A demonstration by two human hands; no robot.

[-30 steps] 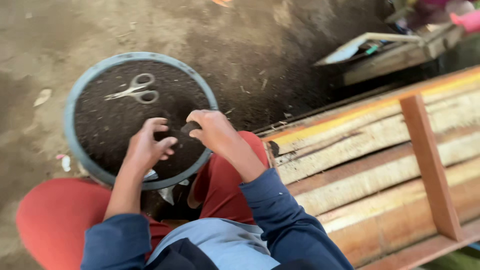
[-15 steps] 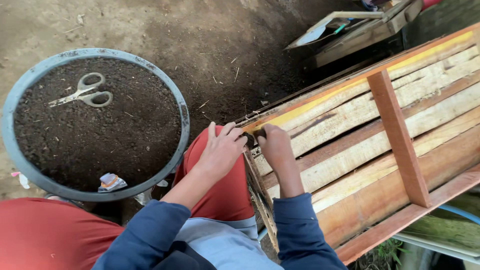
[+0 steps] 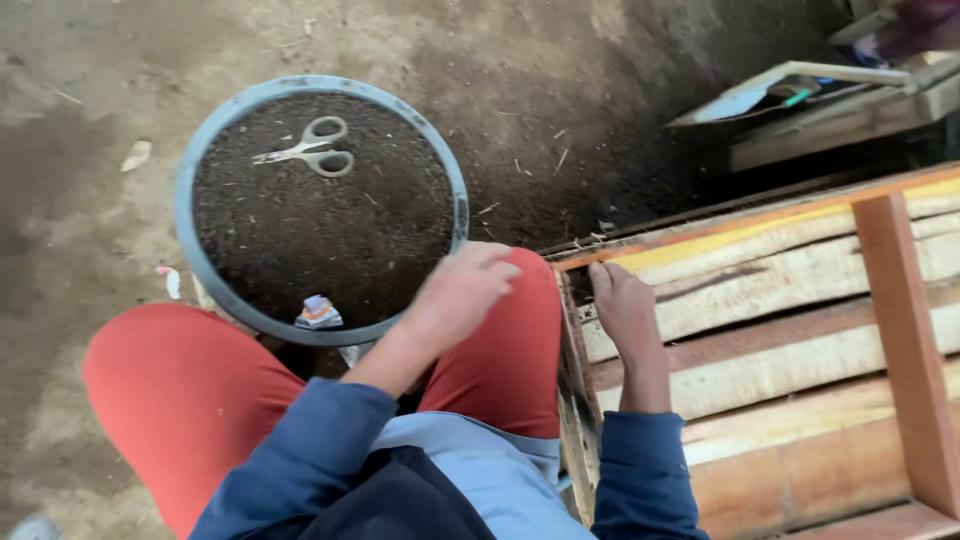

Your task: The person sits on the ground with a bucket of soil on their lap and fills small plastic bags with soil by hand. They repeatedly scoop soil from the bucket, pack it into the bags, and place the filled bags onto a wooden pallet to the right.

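Note:
I sit with red-trousered knees apart above a round grey basin (image 3: 200, 262) filled with dark soil. A pair of grey scissors (image 3: 308, 152) lies on the soil near the far rim. My left hand (image 3: 458, 290) hovers over my right knee beside the basin's rim, fingers loosely curled, nothing visible in it. My right hand (image 3: 622, 306) rests on the near corner of a wooden slatted frame (image 3: 800, 300), fingers bent onto the top plank. A small crumpled white and orange wrapper (image 3: 318, 313) lies at the basin's near edge.
Bare dirt ground surrounds the basin. The slatted frame has a red-brown upright bar (image 3: 900, 340) on the right. A low wooden board with small tools (image 3: 800, 95) sits at the far right. Bits of litter (image 3: 135, 155) lie on the ground at left.
Both hands moved from above the basin's near rim over to the right. The right hand now lies on the wooden frame's corner, and the left has drawn back over my knee.

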